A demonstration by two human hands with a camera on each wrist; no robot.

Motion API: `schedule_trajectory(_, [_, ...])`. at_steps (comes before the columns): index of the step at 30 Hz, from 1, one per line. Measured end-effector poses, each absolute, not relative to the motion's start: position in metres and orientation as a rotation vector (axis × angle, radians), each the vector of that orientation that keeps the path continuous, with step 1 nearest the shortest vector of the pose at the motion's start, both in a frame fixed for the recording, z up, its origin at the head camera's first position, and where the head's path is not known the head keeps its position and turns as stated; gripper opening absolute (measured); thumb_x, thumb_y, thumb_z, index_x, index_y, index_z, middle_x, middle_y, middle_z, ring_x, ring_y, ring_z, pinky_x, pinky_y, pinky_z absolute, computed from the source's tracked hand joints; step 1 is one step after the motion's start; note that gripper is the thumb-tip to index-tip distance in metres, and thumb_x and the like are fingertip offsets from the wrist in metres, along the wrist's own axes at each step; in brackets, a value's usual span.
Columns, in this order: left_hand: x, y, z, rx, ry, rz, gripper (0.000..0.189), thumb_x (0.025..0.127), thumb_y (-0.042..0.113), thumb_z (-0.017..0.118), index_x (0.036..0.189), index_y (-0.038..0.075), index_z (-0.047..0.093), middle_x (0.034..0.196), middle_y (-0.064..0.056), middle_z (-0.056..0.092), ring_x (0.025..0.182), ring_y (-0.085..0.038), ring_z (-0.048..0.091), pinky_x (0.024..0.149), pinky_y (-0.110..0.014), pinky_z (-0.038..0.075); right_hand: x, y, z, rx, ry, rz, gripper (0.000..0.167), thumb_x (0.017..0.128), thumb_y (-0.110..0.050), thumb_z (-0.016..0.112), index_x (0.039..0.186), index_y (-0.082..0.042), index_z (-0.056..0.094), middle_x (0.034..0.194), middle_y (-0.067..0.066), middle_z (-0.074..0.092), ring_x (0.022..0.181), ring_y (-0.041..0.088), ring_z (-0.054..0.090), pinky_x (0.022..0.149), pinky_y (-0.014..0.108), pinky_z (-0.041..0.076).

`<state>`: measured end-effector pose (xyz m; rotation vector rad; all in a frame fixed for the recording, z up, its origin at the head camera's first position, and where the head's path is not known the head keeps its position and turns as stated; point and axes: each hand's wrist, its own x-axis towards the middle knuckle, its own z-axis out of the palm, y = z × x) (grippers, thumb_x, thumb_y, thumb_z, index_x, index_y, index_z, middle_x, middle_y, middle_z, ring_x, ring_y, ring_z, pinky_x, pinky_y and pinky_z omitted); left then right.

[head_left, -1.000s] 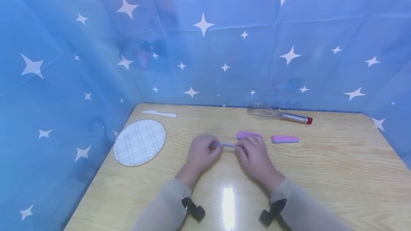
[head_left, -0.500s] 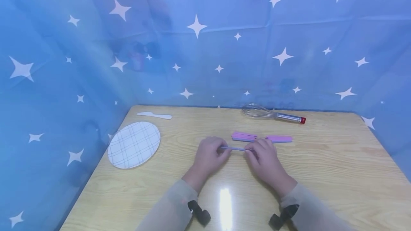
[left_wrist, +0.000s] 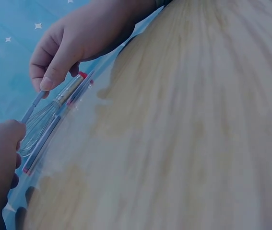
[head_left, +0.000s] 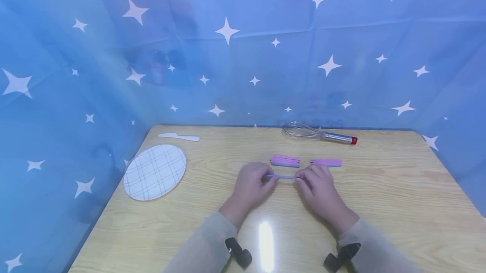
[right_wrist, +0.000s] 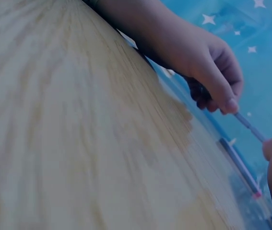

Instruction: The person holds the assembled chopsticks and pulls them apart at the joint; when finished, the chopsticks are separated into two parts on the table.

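A slim grey-blue stick (head_left: 285,177), pen-like with a step in its thickness, is held level between the two hands above the table. My left hand (head_left: 252,186) pinches its left end with thumb and fingers. At the right end, the thumb and fingers of my right hand (head_left: 319,188) pinch it too. Just beyond the hands lie two flat pink-and-blue bundles, a left bundle (head_left: 284,161) and a right bundle (head_left: 326,163). The left wrist view shows the stick's (left_wrist: 32,106) middle bare, its ends covered by fingers.
A wire whisk (head_left: 319,132) with a red handle end lies at the table's back edge. Toward the left are a white knife (head_left: 179,137) and an oval white checked plate or mat (head_left: 155,172). Star-patterned blue curtain (head_left: 228,66) borders the wooden table (head_left: 395,205).
Both hands have moved to the right with the stick, in front of the left bundle. They are slightly farther apart, so more of the stick shows. The head view has shifted a little.
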<state>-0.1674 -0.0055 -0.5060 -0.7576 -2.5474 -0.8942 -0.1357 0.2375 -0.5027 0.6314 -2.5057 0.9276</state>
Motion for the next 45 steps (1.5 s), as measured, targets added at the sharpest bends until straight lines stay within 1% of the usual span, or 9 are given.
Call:
schedule_trajectory(5, [-0.168,0.0,-0.505,-0.761,-2.566,-0.866,0.013,0.098,0.037,0.076,0.093,0.026,0.072,0.08,0.02,0.059,0.078,-0.001,0.053,0.087,-0.029,0.05,-0.135,0.246,-0.503,0.594,-2.552,0.951,0.01,0.099,-0.007,0.073,0.105,-0.015,0.072,0.108,0.002,0.068,0.125,0.039,0.051,0.108,0.059,0.032])
schedule_trajectory(6, [-0.168,0.001,-0.506,-0.763,-2.573,-0.861,0.013,0.099,0.037,0.075,0.093,0.026,0.072,0.08,0.021,0.058,0.078,-0.001,0.052,0.088,-0.029,0.049,-0.135,0.248,-0.504,0.59,-2.552,0.952,0.01,0.099,-0.007,0.073,0.105,-0.015,0.072,0.109,0.004,0.069,0.126,0.041,0.051,0.108,0.059,0.032])
schedule_trajectory(8, [-0.168,0.003,-0.507,-0.767,-2.575,-0.852,0.014,0.099,0.038,0.075,0.094,0.025,0.073,0.08,0.021,0.058,0.078,-0.001,0.051,0.088,-0.028,0.049,-0.134,0.252,-0.505,0.582,-2.543,0.949,0.012,0.098,-0.005,0.074,0.104,-0.014,0.072,0.108,0.004,0.069,0.124,0.04,0.051,0.105,0.057,0.033])
schedule_trajectory(13, [-0.169,0.006,-0.507,-0.779,-2.539,-0.841,0.014,0.099,0.038,0.076,0.096,0.024,0.074,0.082,0.018,0.061,0.078,-0.002,0.053,0.086,-0.028,0.05,-0.133,0.258,-0.505,0.605,-2.479,0.927,0.014,0.094,-0.001,0.075,0.103,-0.012,0.073,0.103,0.002,0.068,0.11,0.031,0.051,0.098,0.049,0.034])
schedule_trajectory(17, [-0.17,0.011,-0.506,-0.802,-2.544,-0.831,0.014,0.1,0.038,0.075,0.097,0.024,0.074,0.083,0.019,0.061,0.079,-0.001,0.052,0.087,-0.027,0.049,-0.133,0.265,-0.503,0.603,-2.483,0.917,0.015,0.095,-0.002,0.076,0.104,-0.013,0.073,0.105,0.001,0.068,0.11,0.028,0.051,0.097,0.048,0.034])
schedule_trajectory(25, [-0.175,0.028,-0.504,-0.845,-2.566,-0.784,0.014,0.101,0.04,0.074,0.098,0.026,0.074,0.084,0.02,0.06,0.077,-0.001,0.049,0.088,-0.025,0.047,-0.132,0.282,-0.497,0.573,-2.485,0.901,0.017,0.093,0.001,0.078,0.102,-0.013,0.073,0.1,-0.001,0.068,0.104,0.023,0.051,0.092,0.044,0.034])
schedule_trajectory(35, [-0.18,0.035,-0.504,-0.833,-2.572,-0.829,0.014,0.102,0.037,0.073,0.102,0.023,0.075,0.097,0.016,0.07,0.091,-0.004,0.06,0.094,-0.027,0.049,-0.132,0.286,-0.5,0.502,-2.514,0.95,0.014,0.094,0.0,0.077,0.104,-0.009,0.073,0.098,-0.001,0.066,0.103,0.023,0.048,0.091,0.043,0.034])
schedule_trajectory(41, [-0.181,0.035,-0.504,-0.841,-2.544,-0.847,0.012,0.104,0.031,0.071,0.107,0.021,0.076,0.108,0.011,0.074,0.103,-0.008,0.066,0.103,-0.028,0.049,-0.134,0.287,-0.502,0.482,-2.528,0.945,0.016,0.096,-0.001,0.075,0.111,-0.008,0.075,0.093,-0.004,0.062,0.1,0.021,0.045,0.087,0.041,0.033])
schedule_trajectory(45, [-0.18,0.035,-0.504,-0.837,-2.545,-0.874,0.012,0.105,0.029,0.069,0.11,0.02,0.076,0.112,0.009,0.075,0.107,-0.01,0.066,0.106,-0.03,0.048,-0.135,0.288,-0.504,0.493,-2.508,0.942,0.016,0.096,-0.001,0.075,0.109,-0.01,0.077,0.092,-0.006,0.06,0.097,0.019,0.043,0.085,0.04,0.031])
